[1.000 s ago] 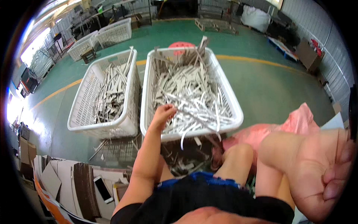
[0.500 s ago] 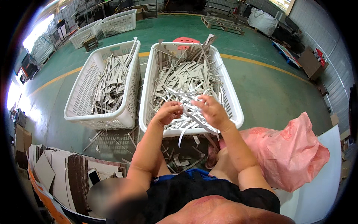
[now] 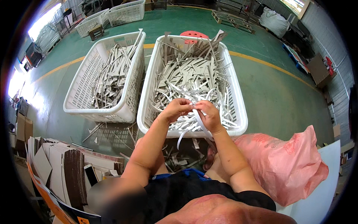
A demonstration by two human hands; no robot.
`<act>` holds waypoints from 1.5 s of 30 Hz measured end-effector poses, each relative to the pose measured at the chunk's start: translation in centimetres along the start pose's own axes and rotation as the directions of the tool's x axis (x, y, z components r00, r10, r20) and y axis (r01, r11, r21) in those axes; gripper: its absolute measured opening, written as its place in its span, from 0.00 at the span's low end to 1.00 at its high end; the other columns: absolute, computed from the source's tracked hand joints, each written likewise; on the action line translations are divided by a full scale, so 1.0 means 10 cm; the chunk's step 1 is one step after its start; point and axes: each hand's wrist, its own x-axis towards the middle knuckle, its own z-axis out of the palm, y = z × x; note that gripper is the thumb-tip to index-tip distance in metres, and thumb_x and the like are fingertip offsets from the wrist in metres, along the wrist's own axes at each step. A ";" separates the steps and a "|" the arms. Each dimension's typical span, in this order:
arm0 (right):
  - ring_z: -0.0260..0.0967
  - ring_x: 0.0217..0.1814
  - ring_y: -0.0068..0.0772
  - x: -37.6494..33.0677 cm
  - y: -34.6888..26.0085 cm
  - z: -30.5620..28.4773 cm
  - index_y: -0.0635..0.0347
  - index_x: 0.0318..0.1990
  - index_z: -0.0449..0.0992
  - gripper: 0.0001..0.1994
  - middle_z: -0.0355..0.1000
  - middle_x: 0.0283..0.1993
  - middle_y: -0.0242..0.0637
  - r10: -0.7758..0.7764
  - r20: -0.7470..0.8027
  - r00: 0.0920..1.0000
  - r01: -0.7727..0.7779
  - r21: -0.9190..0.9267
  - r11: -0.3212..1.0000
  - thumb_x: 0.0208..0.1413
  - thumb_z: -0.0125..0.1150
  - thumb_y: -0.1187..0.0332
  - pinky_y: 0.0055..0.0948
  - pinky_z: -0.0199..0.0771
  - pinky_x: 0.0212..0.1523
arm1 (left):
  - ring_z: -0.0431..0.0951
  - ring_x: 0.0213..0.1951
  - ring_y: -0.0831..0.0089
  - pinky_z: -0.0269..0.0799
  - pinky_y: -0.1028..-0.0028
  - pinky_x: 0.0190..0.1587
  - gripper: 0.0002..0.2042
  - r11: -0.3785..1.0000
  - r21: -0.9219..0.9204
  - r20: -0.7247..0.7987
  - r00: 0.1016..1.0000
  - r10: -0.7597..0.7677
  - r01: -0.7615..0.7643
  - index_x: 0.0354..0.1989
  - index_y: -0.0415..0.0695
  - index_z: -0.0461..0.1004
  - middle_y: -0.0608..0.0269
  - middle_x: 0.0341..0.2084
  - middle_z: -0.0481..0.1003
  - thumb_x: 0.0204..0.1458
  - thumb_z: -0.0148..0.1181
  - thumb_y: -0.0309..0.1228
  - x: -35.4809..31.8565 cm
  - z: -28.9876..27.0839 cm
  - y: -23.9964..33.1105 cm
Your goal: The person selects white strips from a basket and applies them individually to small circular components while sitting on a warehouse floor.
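Note:
Over the near part of a large white plastic basket point(image 3: 243, 108), my left hand point(image 3: 176, 111) and my right hand point(image 3: 209, 115) meet, fingertips pinched together. Between them is a white strip point(image 3: 200, 121), pinched by both hands, with its length hanging below my right hand toward the basket's near rim. Another thin white strip point(image 3: 180, 140) curls over that rim. Grey and white offcut strips point(image 3: 190, 76) fill the basket under and beyond my hands. What exactly lies between the fingertips is too small to make out.
A second white basket point(image 3: 80, 84) with grey offcuts stands at the left. A pink woven sack point(image 3: 283, 160) bulges beside my right leg. Stacked boards point(image 3: 56, 171) with a phone point(image 3: 91, 173) lie near left. Scraps litter the floor by my feet. A red stool point(image 3: 194, 34) shows behind the basket.
My right hand has moved left and closed, so both hands now meet at the fingertips on the strip. The whole view has shifted slightly.

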 end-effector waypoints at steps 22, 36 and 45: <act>0.65 0.31 0.15 0.04 0.39 0.40 0.60 0.40 0.70 0.07 0.70 0.31 0.28 0.662 0.034 0.749 -0.522 0.645 0.557 0.55 0.58 0.77 0.17 0.67 0.32 | 0.77 0.33 0.78 0.74 0.79 0.39 0.07 0.927 0.241 -0.098 0.943 0.318 -0.288 0.38 0.34 0.75 0.62 0.31 0.78 0.50 0.62 0.21 0.32 -0.02 -0.11; 0.74 0.38 0.31 0.18 0.32 0.05 0.56 0.45 0.76 0.17 0.76 0.42 0.36 0.197 0.215 0.957 -0.264 0.358 0.895 0.48 0.59 0.84 0.25 0.74 0.39 | 0.72 0.25 0.78 0.69 0.76 0.30 0.11 0.983 -0.173 0.021 0.998 -0.055 0.058 0.38 0.38 0.72 0.65 0.26 0.73 0.47 0.63 0.25 0.35 -0.25 0.02; 0.74 0.35 0.37 0.19 0.33 0.01 0.57 0.38 0.75 0.12 0.75 0.33 0.37 0.133 0.237 0.962 -0.192 0.243 0.951 0.47 0.59 0.83 0.28 0.74 0.37 | 0.70 0.23 0.80 0.66 0.79 0.26 0.10 0.997 -0.026 -0.006 0.997 -0.074 0.074 0.36 0.36 0.72 0.67 0.23 0.72 0.46 0.64 0.23 0.32 -0.22 0.09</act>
